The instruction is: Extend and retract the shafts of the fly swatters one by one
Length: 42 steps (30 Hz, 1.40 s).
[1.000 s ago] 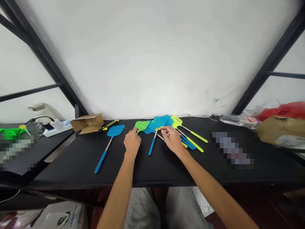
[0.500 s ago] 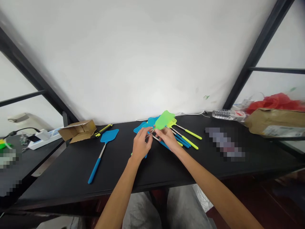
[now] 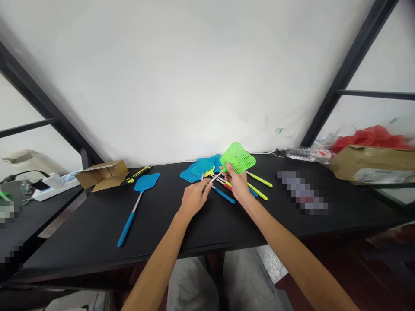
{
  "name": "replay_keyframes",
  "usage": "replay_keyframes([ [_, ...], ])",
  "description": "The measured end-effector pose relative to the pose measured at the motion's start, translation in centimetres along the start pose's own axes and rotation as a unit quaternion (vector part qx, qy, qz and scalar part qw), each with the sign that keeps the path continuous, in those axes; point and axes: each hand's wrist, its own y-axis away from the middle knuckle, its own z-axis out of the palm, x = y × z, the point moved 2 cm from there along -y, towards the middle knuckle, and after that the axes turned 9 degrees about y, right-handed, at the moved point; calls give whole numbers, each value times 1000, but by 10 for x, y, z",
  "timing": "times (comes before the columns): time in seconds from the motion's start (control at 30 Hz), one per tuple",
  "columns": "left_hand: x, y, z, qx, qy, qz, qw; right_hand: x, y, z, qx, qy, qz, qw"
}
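Observation:
A green fly swatter is held up above the black table. My right hand pinches it just below its mesh head. My left hand is closed round the lower end of its metal rod. Under and behind my hands lies a heap of fly swatters: blue heads to the left, yellow-green handles and a blue handle to the right. One blue fly swatter lies apart on the left of the table.
An open cardboard box and a yellow-black tool lie at the back left. A power strip sits on the neighbouring table. A plastic bottle, a brown parcel and a red bag are at the right.
Both hands picked the green swatter out of the heap and raised it. The left hand has since slid down the rod while the right hand carried the head up and right.

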Motion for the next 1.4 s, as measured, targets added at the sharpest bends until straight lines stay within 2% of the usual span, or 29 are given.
replay_keyframes([
  [0.37,0,1,2,8,24,19,1000,0,5,4,-34,0,-5,999],
  [0.63,1,-2,1,54,28,-2,998,17,15,21,-128,65,31,989],
  [0.8,0,0,-6,81,25,-16,996,16,16,20,-103,63,59,991],
  [1.07,-1,-2,-1,45,1,-2,999,18,9,15,-104,74,17,992],
  [1.4,-1,-7,-4,-2,-10,-6,1000,18,5,13,-92,68,29,993],
])
